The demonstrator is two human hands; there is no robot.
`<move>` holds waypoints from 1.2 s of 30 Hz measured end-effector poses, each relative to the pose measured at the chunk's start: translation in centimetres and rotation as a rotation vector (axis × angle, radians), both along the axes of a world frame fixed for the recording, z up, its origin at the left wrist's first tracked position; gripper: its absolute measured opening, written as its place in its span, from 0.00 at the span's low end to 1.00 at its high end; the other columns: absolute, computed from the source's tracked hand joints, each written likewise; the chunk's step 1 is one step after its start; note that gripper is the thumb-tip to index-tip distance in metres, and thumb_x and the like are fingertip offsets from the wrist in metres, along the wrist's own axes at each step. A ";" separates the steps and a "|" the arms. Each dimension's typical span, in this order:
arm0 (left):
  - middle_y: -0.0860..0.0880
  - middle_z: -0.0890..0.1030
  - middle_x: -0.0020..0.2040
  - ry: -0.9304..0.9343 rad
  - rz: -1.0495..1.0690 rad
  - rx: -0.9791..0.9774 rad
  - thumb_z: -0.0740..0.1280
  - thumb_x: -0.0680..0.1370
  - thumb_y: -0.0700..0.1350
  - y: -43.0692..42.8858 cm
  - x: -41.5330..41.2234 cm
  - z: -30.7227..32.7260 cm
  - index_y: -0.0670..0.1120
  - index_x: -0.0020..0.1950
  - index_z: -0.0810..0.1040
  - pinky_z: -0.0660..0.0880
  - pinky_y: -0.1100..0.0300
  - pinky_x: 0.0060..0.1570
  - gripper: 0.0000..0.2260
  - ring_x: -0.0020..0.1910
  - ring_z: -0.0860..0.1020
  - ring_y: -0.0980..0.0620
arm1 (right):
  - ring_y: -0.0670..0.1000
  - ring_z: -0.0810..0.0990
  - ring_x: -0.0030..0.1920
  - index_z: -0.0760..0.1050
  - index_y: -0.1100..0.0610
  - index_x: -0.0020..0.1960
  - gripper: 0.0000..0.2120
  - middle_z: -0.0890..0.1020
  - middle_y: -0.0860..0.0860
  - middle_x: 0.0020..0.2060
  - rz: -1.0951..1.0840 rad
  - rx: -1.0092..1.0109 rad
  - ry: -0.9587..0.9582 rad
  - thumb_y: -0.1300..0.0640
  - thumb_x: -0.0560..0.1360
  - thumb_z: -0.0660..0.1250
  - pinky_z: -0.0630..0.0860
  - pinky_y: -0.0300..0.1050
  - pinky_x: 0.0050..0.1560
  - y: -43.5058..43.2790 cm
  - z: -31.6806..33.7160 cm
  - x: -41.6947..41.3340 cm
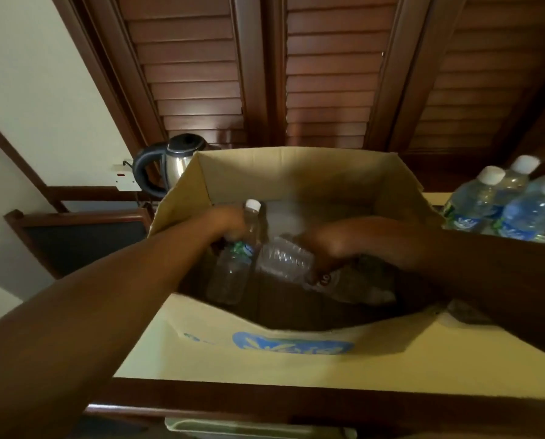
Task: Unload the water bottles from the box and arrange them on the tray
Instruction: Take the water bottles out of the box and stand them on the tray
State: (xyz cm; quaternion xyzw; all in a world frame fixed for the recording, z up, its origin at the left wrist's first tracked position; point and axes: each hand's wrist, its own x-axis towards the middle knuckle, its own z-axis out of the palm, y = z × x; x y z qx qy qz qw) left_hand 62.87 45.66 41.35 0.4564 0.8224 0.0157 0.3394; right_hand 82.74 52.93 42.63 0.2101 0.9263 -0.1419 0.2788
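An open cardboard box [296, 353] with a blue logo fills the middle of the view. Both my hands reach inside it. My left hand [225, 224] grips a clear water bottle [233, 267] with a white cap, held nearly upright. My right hand [334, 245], blurred by motion, holds a second clear bottle [285, 258] that lies tilted across the box. Several capped water bottles [499, 207] stand outside the box at the right. The tray under them is hidden.
A steel kettle with a black handle [166, 166] stands behind the box at the left, next to a wall socket [124, 180]. Dark louvred wooden doors [325, 74] rise behind. A wooden counter edge [264, 403] runs below the box.
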 end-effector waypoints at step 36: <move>0.51 0.78 0.65 -0.225 0.271 0.957 0.83 0.67 0.51 9.5 42.1 -2.1 0.55 0.69 0.67 0.79 0.54 0.56 0.36 0.63 0.79 0.48 | 0.60 0.86 0.53 0.69 0.56 0.71 0.30 0.84 0.62 0.56 -1.546 -0.955 1.017 0.46 0.75 0.74 0.83 0.52 0.42 10.3 -1.4 44.2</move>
